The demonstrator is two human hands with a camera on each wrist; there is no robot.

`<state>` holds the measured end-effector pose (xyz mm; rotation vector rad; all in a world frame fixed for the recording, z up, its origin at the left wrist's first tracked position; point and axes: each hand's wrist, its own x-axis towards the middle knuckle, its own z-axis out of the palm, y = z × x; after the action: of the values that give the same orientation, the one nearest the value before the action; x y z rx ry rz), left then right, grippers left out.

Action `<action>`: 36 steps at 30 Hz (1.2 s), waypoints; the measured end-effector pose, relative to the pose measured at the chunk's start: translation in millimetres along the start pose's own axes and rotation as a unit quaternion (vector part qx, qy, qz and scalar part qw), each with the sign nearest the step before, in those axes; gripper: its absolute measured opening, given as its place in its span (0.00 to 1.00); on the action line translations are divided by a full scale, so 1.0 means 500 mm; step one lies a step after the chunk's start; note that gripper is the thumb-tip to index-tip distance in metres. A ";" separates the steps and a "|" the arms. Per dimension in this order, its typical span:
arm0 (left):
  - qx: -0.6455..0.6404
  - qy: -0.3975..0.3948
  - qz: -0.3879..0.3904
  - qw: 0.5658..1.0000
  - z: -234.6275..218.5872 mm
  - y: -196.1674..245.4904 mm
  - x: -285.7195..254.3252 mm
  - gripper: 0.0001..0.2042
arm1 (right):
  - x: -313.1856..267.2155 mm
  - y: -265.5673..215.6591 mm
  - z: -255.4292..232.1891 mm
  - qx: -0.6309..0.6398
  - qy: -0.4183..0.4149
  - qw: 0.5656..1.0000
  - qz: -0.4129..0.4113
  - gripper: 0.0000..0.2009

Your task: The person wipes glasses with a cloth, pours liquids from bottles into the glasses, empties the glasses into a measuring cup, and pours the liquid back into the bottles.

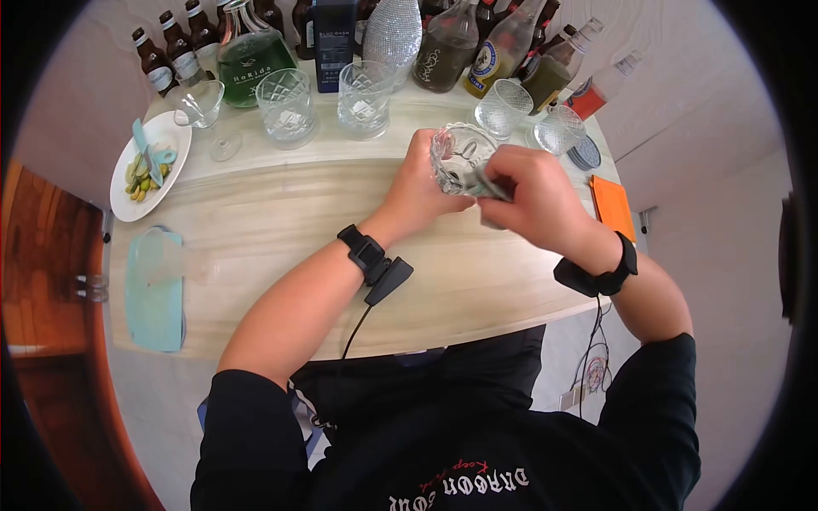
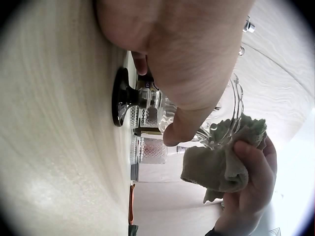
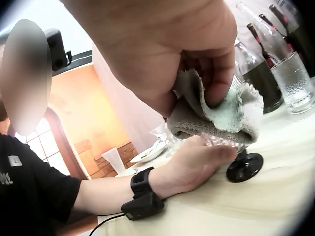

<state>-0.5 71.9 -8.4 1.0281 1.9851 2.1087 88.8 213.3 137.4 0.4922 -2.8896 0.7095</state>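
Glass is being wiped: the left hand (image 1: 420, 183) wraps around the bowl of a stemmed glass (image 1: 458, 156) whose black foot (image 3: 244, 167) stands on the wooden table (image 1: 281, 230). The right hand (image 1: 532, 200) pinches a grey cloth (image 3: 221, 115) over the rim of the glass. I judge the wiping is in progress; next the cloth must turn around the rim. Other glasses (image 1: 287, 106) stand behind the stemmed glass, and in front of it the table has free room.
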 end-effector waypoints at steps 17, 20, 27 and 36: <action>-0.003 -0.012 -0.026 1.000 -0.006 -0.006 0.000 0.44 | 0.217 0.073 0.016 -0.101 0.008 0.994 -0.041 0.13; 0.012 -0.024 -0.039 0.999 -0.010 0.012 -0.002 0.42 | 0.199 0.116 -0.006 -0.097 0.013 0.995 -0.026 0.14; 0.055 0.041 0.015 0.998 -0.003 -0.004 0.000 0.42 | 0.096 0.162 -0.047 -0.120 -0.042 0.992 0.009 0.13; 0.025 0.019 0.053 0.998 0.004 -0.028 0.002 0.45 | -0.072 0.172 0.008 0.012 -0.022 0.985 0.169 0.12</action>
<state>-5.6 76.2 -20.8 1.1341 2.0555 2.1564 93.0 293.7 89.7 0.0155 -3.0435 0.7852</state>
